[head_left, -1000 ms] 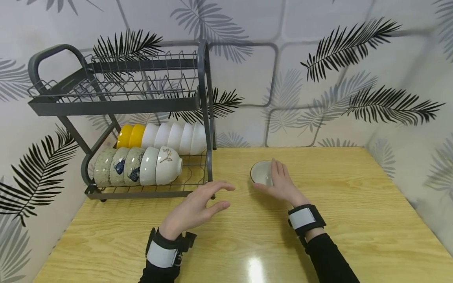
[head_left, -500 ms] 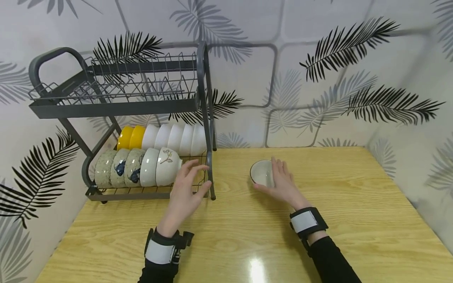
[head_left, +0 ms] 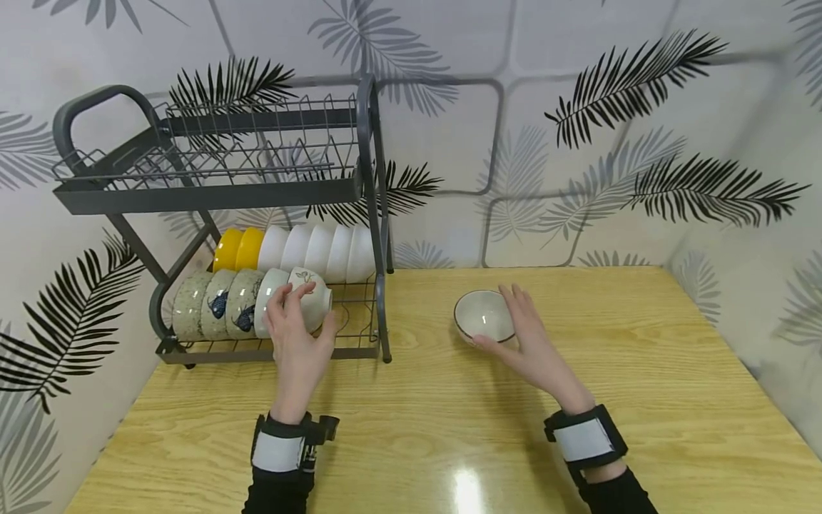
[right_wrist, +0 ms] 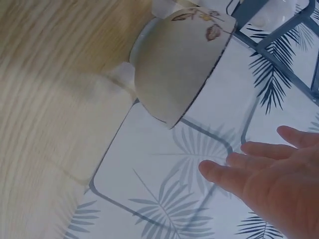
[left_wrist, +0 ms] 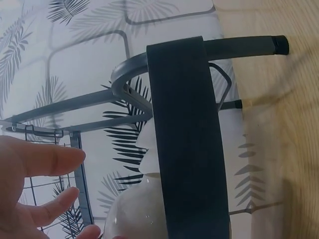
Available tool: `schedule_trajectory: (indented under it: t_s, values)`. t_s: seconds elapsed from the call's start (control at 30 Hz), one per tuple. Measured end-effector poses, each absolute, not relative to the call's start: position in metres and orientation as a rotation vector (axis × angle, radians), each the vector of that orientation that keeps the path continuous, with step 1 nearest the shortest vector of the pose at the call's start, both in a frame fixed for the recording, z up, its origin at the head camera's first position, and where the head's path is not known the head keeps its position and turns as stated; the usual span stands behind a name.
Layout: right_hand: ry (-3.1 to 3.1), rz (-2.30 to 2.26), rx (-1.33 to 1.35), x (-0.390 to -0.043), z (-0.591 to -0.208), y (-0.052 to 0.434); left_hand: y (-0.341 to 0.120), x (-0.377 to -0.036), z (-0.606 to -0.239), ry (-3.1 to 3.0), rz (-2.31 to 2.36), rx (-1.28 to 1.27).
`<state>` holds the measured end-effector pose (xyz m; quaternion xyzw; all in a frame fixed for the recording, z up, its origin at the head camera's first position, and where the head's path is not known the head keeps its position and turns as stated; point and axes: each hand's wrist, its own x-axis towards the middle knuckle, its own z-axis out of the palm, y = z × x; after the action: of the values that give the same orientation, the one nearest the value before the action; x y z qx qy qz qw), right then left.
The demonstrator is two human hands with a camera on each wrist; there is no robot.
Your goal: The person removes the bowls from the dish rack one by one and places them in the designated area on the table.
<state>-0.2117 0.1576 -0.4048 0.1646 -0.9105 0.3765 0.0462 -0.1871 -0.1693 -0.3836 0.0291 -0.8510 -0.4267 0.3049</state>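
Note:
My left hand [head_left: 298, 353] reaches to the front row of the dish rack [head_left: 270, 196], fingers spread around the end bowl [head_left: 316, 305], a white one with a twig pattern. Its fingers lie over the rim side and the thumb near the foot; firm contact cannot be made out. In the left wrist view that bowl [left_wrist: 137, 211] is partly hidden by a dark rack bar. Farther right, a dark-rimmed bowl [head_left: 483, 315] stands upright on the table. Beside it is my right hand [head_left: 539, 353], fingers extended; the right wrist view shows them apart from the flower-patterned bowl [right_wrist: 182, 67].
Several bowls stand on edge on the lower rack shelf: speckled ones [head_left: 188, 307] in front, yellow [head_left: 249, 248] and white ones [head_left: 317, 253] behind. The upper shelf [head_left: 231, 168] overhangs them. A patterned wall backs the wooden table [head_left: 411, 428].
My left hand has moved left from above the table to the end bowl in the rack. My right hand has drawn back slightly to the right, uncovering more of the bowl there.

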Motion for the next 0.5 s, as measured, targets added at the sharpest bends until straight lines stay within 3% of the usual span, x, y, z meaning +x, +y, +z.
schedule_trajectory:
  t_s: [0.5]
  values:
    - [-2.714, 1.351, 0.426, -0.203, -0.395, 0.183, -0.188, -0.189, -0.384, -2.294, -1.162, 0.157]
